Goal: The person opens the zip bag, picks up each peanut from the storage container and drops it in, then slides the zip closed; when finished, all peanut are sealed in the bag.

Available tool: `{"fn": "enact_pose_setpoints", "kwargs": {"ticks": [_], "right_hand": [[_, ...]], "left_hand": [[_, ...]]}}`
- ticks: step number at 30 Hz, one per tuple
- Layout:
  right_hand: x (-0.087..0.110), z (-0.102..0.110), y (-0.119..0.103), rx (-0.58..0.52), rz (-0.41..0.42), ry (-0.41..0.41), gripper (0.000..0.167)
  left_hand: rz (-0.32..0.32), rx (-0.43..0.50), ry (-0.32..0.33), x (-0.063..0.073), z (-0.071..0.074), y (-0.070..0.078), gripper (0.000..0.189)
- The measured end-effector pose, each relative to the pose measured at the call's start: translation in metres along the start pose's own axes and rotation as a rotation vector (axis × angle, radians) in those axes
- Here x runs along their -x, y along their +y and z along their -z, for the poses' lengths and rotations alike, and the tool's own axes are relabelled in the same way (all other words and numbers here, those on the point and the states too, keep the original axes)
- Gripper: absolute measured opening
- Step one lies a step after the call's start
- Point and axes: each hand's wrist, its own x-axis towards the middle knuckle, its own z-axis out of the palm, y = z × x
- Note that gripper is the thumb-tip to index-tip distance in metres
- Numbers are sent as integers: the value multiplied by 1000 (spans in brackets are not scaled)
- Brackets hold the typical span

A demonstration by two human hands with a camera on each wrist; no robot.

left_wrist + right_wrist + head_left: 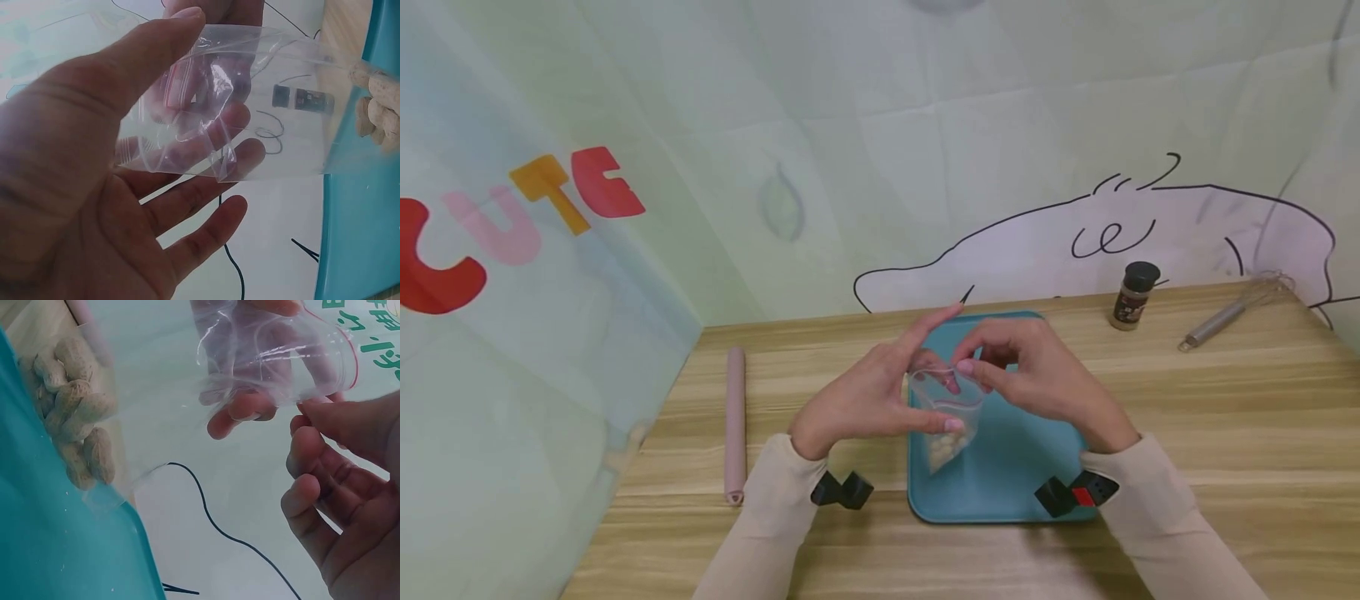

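Note:
A clear zip bag [967,414] hangs in front of me with its mouth open at the top. Several unshelled peanuts [75,403] lie gathered in its bottom. My left hand [872,396] holds the bag from the left, thumb on the near side and fingers behind the clear plastic. From the other side, my right hand [1033,371] pinches the bag's rim between thumb and index finger, its remaining fingers curled loosely. In the right wrist view, a red line [356,359] runs along the bag's mouth. Under the bag lies a blue tray [1030,467].
A black-capped spice jar [1131,300] stands at the back right, with a metal whisk [1221,318] lying beside it. At the left of the wooden table [820,550] lies a pinkish rolled mat [736,425]. A printed cloth [850,150] hangs behind.

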Motion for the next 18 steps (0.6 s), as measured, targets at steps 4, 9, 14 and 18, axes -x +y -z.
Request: {"fn": "enact_pose_setpoints", "kwargs": {"ticks": [4, 9, 14, 18], "right_hand": [[1, 0, -2, -8, 0, -11, 13], [2, 1, -2, -12, -25, -5, 12], [3, 3, -4, 9, -74, -3, 5], [4, 6, -6, 38, -120, 2, 4]], "left_hand": [[0, 6, -1, 0, 1, 1, 118], [17, -13, 25, 0, 2, 0, 117], [32, -28, 74, 0, 4, -1, 113], [47, -80, 114, 0, 6, -1, 103]]}}
